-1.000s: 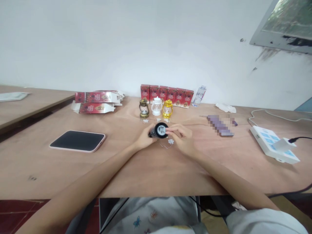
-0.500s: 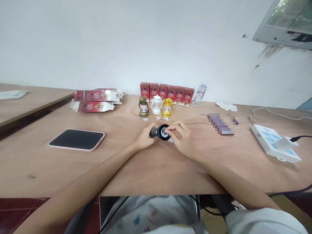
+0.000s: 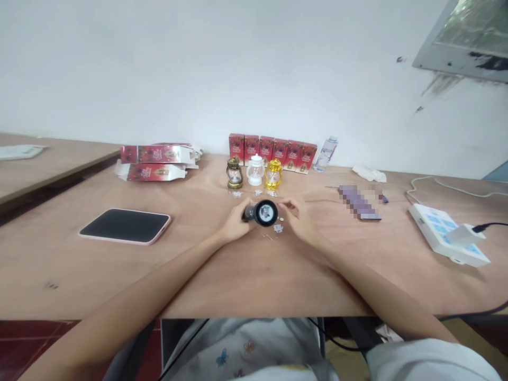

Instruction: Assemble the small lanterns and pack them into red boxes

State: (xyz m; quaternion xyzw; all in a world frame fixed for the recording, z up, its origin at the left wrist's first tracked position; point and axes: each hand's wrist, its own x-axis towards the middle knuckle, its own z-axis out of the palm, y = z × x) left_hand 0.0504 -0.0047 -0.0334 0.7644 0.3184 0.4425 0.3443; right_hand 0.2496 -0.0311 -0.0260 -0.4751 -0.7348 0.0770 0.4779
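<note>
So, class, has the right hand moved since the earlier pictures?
Yes, to the right: the fingers of the right hand ended below the middle of the gold lantern in view; now they end about below its right edge.

Phone (image 3: 125, 226), lanterns (image 3: 254, 172), boxes (image 3: 280, 153) on table (image 3: 254, 288)

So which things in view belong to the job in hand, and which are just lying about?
Part of the job:
black item held in the left hand
small pale pieces near the right hand
probably three lanterns, red boxes behind them

Apparently just lying about:
phone
bottle
white tissue
power strip
</note>
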